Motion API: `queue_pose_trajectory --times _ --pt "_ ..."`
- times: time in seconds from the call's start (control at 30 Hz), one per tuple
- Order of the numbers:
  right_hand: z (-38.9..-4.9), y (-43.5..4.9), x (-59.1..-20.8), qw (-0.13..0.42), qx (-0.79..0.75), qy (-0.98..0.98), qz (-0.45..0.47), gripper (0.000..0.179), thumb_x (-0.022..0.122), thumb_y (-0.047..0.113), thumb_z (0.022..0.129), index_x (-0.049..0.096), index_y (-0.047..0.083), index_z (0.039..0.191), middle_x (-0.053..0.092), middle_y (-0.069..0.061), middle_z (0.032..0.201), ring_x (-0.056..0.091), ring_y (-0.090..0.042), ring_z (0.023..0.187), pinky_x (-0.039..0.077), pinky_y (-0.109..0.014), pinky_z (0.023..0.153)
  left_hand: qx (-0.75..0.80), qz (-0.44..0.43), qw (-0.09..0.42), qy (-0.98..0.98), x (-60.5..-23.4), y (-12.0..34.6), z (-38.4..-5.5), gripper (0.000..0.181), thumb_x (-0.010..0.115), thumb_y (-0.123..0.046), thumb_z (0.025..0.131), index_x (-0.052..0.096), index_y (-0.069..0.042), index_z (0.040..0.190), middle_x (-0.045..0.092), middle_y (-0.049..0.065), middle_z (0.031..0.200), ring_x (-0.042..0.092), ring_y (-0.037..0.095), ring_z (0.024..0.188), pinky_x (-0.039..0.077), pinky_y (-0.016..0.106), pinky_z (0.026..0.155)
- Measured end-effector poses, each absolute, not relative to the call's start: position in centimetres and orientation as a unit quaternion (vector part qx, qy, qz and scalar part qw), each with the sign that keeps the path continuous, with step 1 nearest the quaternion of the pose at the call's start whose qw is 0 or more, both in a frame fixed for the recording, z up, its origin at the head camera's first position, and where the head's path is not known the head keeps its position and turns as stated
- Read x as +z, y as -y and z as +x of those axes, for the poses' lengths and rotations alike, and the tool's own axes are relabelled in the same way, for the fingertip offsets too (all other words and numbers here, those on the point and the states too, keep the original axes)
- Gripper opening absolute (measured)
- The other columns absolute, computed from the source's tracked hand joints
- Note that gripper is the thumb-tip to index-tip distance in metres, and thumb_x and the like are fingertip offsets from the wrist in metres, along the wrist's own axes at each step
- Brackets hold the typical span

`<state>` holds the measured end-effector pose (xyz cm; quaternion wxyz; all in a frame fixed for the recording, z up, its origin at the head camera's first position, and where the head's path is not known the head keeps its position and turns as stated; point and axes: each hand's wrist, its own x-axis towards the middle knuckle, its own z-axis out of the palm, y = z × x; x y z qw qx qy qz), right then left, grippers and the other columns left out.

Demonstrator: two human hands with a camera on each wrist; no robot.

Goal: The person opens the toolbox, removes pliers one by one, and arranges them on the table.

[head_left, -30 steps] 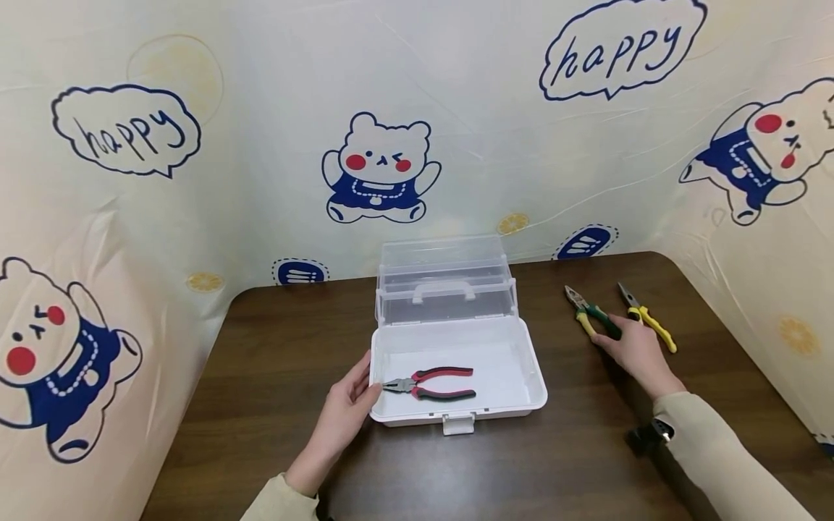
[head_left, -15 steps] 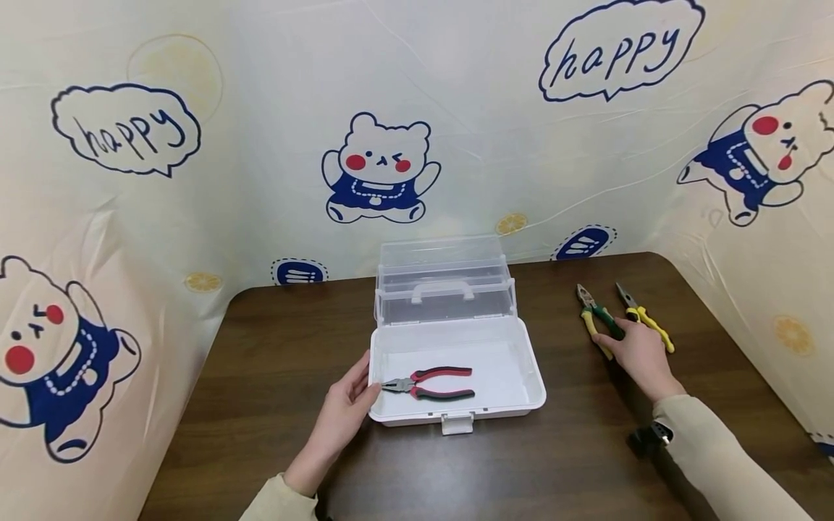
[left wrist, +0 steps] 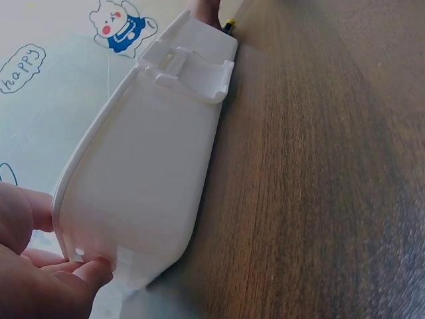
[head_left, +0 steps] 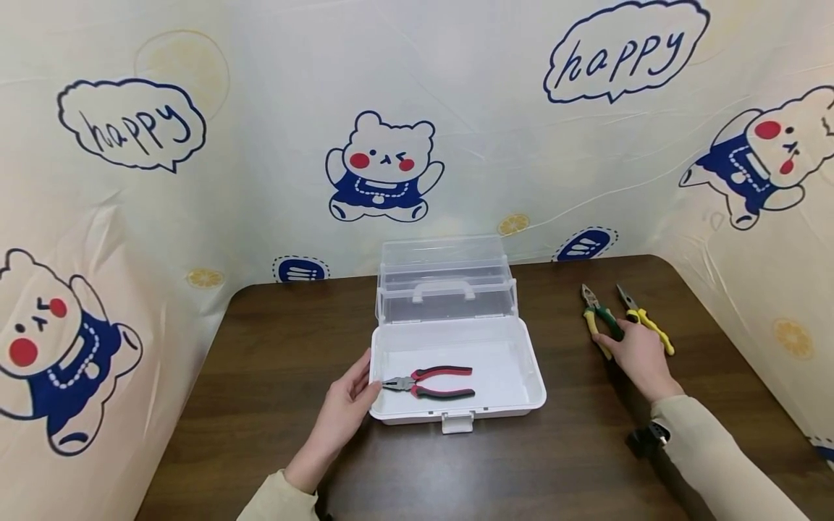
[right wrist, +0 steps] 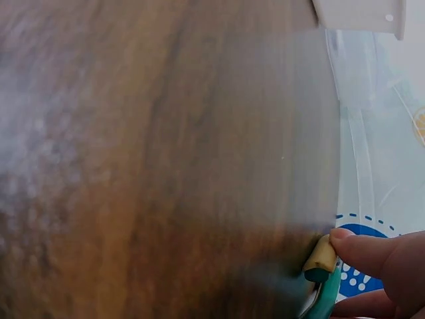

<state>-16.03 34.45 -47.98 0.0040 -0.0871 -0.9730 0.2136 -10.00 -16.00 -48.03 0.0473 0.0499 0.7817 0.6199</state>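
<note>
A white toolbox stands on the table with its clear lid raised. Inside lie red and black combination pliers, their metal nose toward the left wall. My left hand holds the box's left end; in the left wrist view its fingers bend around the corner under the rim. At the right, my right hand grips the handles of green and yellow combination pliers, noses pointing away from me. The right wrist view shows the thumb against the yellow handle.
Yellow long-nose pliers lie just right of the right hand, handles partly behind it. The brown wooden table meets a printed cloth hung along the back and sides. A white latch juts from the box's front.
My right hand has shifted the green and yellow pliers slightly right, nearer the yellow long-nose pliers, and their noses have swung right. The left hand and toolbox stay in place.
</note>
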Motion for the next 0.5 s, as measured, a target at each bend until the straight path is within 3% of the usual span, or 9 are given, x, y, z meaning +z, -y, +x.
queue_pose_trajectory --times 0.1,0.2,0.3,0.5 --pt "-15.9 -34.6 -47.8 -0.001 0.212 0.974 -0.085 0.067 0.073 0.032 0.098 0.055 -0.024 0.131 0.057 -0.045 0.127 0.062 -0.052 0.100 0.051 -0.066 0.092 0.621 0.053 0.046 -0.780 -48.0 16.0 -10.0 0.062 0.062 0.006 0.099 0.037 0.010 0.156 0.043 0.028 0.157 0.051 0.042 0.139 0.048 0.027 0.103" --pt "-15.7 -34.7 -47.3 -0.012 0.215 0.973 -0.083 0.067 0.069 0.036 0.100 0.056 -0.022 0.130 0.065 -0.039 0.113 0.059 -0.042 0.086 0.055 -0.053 0.074 0.625 0.051 0.049 -0.778 -48.0 15.9 -10.0 0.062 0.062 0.006 0.099 0.036 0.009 0.156 0.043 0.027 0.158 0.051 0.040 0.140 0.047 0.024 0.103" --pt "-15.5 -34.8 -46.7 -0.015 0.218 0.973 -0.079 0.063 0.068 0.036 0.101 0.058 -0.020 0.127 0.067 -0.033 0.100 0.056 -0.035 0.077 0.050 -0.042 0.062 0.626 0.050 0.051 -0.777 -47.9 16.0 -10.0 0.062 0.062 0.006 0.100 0.036 0.009 0.157 0.043 0.027 0.158 0.050 0.040 0.140 0.047 0.023 0.103" --pt "-15.1 -35.0 -45.0 -0.017 0.233 0.971 -0.056 0.056 0.068 0.035 0.101 0.063 -0.017 0.123 0.070 -0.030 0.100 0.059 -0.032 0.076 0.053 -0.042 0.061 0.620 0.048 0.055 -0.781 -47.8 16.0 -10.0 0.063 0.062 0.004 0.100 0.036 0.008 0.157 0.042 0.026 0.159 0.050 0.039 0.141 0.047 0.031 0.106"
